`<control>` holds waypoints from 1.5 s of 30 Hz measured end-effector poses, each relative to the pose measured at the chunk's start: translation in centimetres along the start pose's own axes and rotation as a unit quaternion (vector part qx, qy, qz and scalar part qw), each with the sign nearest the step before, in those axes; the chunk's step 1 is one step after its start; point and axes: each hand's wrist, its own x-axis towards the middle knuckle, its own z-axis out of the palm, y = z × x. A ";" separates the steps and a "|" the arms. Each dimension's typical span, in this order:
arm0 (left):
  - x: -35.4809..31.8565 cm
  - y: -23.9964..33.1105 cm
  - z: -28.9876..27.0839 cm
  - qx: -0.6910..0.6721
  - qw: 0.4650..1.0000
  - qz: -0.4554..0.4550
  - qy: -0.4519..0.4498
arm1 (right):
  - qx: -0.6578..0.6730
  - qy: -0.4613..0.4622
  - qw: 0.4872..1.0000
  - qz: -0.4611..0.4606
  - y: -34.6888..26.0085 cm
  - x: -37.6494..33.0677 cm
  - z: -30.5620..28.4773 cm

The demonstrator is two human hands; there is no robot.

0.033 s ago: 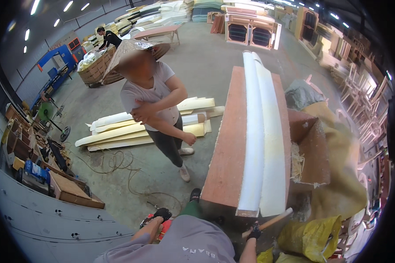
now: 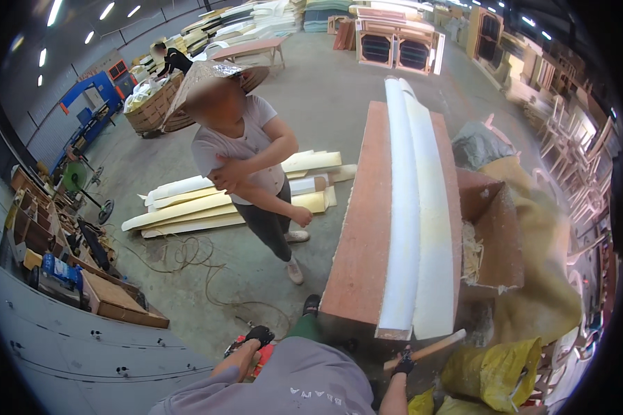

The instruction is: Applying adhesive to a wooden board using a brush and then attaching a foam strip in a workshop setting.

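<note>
My right hand, in a dark glove, grips a long pale wooden stick near its left end. The stick slants up to the right, just in front of the table's near edge. My left hand, also dark-gloved, is closed low at my left side, by a red-and-black thing partly hidden by my arm and shirt. Ahead, two long foam strips, a white one and a cream one, lie side by side along a reddish-brown board tabletop. Neither hand touches them.
A person in a conical hat stands left of the table, arms crossed in front, before stacked foam strips. A hose lies coiled on the floor. A brown box and yellow sack flank the right; grey cabinets stand left.
The whole view has shifted very slightly. The stick in my right hand lies a little flatter; my left hand stays in about the same place.
</note>
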 end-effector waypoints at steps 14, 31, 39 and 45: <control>-3.4 -3.3 2.0 -0.385 0.897 -0.174 -0.130 | 0.226 -0.123 0.965 0.051 5.5 5.8 6.0; -3.7 -7.5 2.6 -0.273 0.957 -0.021 -0.096 | 0.181 -0.054 0.967 0.168 -4.1 2.7 4.8; 1.8 -3.8 0.0 -0.148 0.977 0.052 -0.143 | 0.057 -0.079 0.987 0.126 -3.4 -1.3 7.6; 10.3 5.6 -5.3 -0.241 0.963 0.115 -0.026 | 0.224 -0.097 0.944 0.223 -6.7 -6.3 7.5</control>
